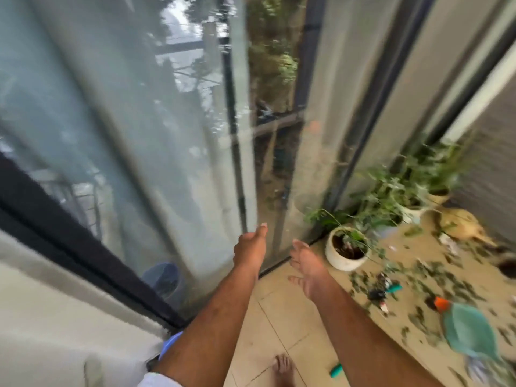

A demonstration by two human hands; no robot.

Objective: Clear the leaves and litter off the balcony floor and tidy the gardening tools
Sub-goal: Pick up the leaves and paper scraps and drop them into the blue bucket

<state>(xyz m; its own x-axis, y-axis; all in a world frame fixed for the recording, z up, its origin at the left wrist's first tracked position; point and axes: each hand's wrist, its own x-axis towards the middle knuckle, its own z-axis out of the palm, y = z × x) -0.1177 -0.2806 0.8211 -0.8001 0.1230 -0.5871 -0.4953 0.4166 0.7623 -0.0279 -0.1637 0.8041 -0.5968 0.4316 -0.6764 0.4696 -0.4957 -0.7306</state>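
Leaves (pixel 435 277): scattered thick across the tiled balcony floor (pixel 282 311), mixed with scraps of litter (pixel 377 293); nothing gathered yet, by the look of it.
Pots: white pot (pixel 346 251) with a thin plant, set against the glass door (pixel 139 135); further pots lined along the wall behind, likely kept there for light; tan jug-like vessel (pixel 460 222) lying on its side among the leaves.
Tools: teal scoop or dustpan-like item (pixel 469 331) with an orange part, lying flat on the floor at right; teal handle (pixel 336 370) loose on the tiles near a bare foot (pixel 283 370); small teal item (pixel 393 288) among the litter. All blurred, exact kind not told.
Left hand (pixel 248 248): stretched forward toward the glass door, fingers (pixel 261 231) gathered and partly curled, nothing seen in them; contact with the glass not told.
Right hand (pixel 307 263): reaching forward over the floor, fingers spread and relaxed, holding nothing, apart from pot and leaves.
Stage: judged as the start, hands free, clearing not begun.
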